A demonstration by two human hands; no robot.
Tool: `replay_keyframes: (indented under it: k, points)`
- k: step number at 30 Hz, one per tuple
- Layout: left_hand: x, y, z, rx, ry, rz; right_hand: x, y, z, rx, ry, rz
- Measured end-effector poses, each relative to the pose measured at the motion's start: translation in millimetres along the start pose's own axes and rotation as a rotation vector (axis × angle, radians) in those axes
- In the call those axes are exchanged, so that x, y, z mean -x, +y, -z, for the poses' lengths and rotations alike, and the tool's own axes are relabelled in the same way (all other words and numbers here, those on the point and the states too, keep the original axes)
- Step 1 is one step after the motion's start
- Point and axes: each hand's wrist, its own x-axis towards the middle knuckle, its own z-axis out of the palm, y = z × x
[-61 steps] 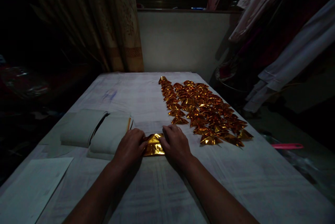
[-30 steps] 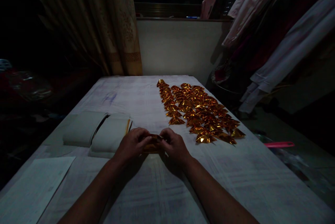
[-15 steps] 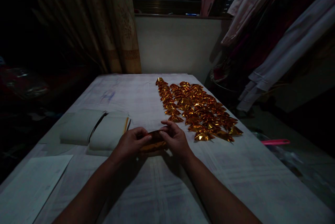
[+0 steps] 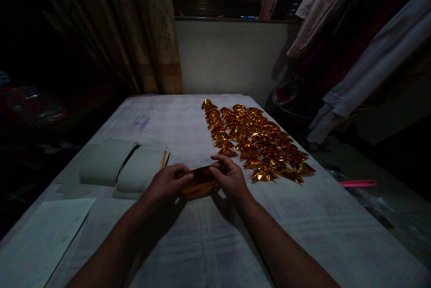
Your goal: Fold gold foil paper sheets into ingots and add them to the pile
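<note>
Between my two hands is a sheet of gold foil paper (image 4: 201,183), bent along its length and held just above the cloth. My left hand (image 4: 170,182) pinches its left end between thumb and fingers. At the right end, my right hand (image 4: 229,179) grips the foil with the thumb in front and the fingers behind. Beyond my right hand lie many folded gold foil pieces (image 4: 239,130), shaped like small ingots and set close together. Two stacks of pale paper (image 4: 139,169) lie left of my left hand, with a strip of gold at the right stack's edge.
A checked cloth (image 4: 202,252) covers the table. A white sheet (image 4: 47,234) lies at the front left. Past the right edge are a pink handle (image 4: 358,183) and hanging clothes (image 4: 367,54). A curtain (image 4: 151,32) hangs behind, and a pink cup (image 4: 269,5) stands on the sill.
The gold foil has tilted and opened out a little, so more of its face shows. My hands keep their hold at both ends; the view has shifted slightly.
</note>
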Motion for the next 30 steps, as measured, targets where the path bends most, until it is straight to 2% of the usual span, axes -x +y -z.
replay_keyframes:
  k: [4,9,12,14,17,20,23,28,30]
  points:
    - [-2,-3,4.2,-0.012,0.034,0.017,-4,1,3,0.003,0.051,-0.015]
    - [-3,-6,3.4,-0.005,0.053,0.052,-5,1,4,0.003,0.042,-0.034]
    - [-4,-7,1.7,-0.089,0.070,0.047,-4,4,4,0.075,0.041,-0.041]
    - [-4,-6,-0.4,-0.242,0.108,0.014,-3,5,4,0.207,0.043,-0.032]
    - [-3,-5,-6.3,-0.504,0.161,-0.017,2,4,6,0.517,0.023,0.022]
    - [-3,-7,-13.9,-0.647,0.157,-0.028,5,0,9,0.827,-0.042,0.103]
    - [-3,-13,-19.4,-0.719,0.150,-0.109,5,0,10,0.994,-0.086,0.173]
    - [-3,-20,-21.3,-0.817,0.229,-0.370,3,9,10,1.039,-0.100,0.239]
    - [-2,-20,-20.8,-0.828,0.172,-0.474,2,12,11,1.042,-0.104,0.254]
